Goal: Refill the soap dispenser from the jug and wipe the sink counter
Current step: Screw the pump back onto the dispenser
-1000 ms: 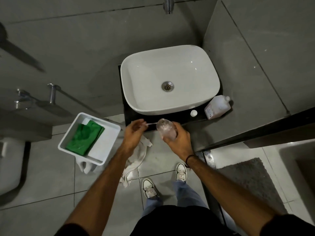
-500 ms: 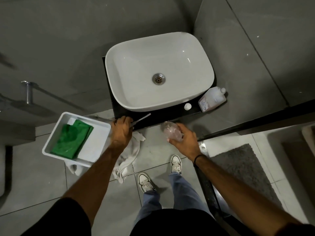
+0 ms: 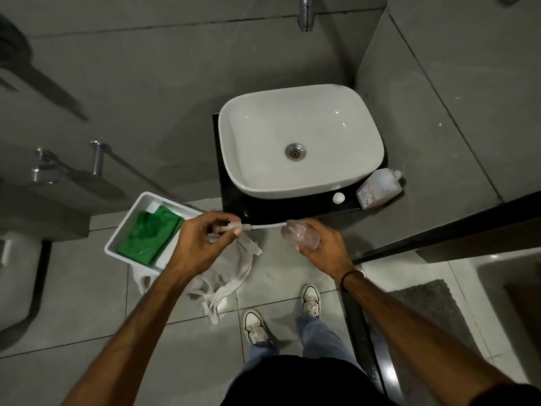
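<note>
Head view looked straight down on a small bathroom corner. The left hand (image 3: 202, 244) was closed around the pump head (image 3: 227, 228), its dip tube (image 3: 268, 226) stretched level toward the mouth of the clear dispenser bottle (image 3: 301, 237). The right hand (image 3: 325, 250) was wrapped round that bottle, held tilted on its side in the air just in front of the black counter (image 3: 292, 208). The tube tip appeared to be at the bottle neck; whether it was inside or just clear could not be told.

The jug (image 3: 379, 190) lay on its side at the counter's right end, beside the white sink (image 3: 301, 142), with a small white cap (image 3: 339, 197) near it. A white bin (image 3: 152, 230) holding a green cloth (image 3: 150, 235) stood to the left, and a pale rag (image 3: 225, 276) lay on the floor below the hands.

To do this step well, the tube probably needed to stay in line with the neck so it would not bend or flick soap. The bottle would best be brought upright over the counter or sink before any pouring, since a tilted open mouth could spill. The pump would want somewhere clean to rest, perhaps the bin, rather than the floor.
</note>
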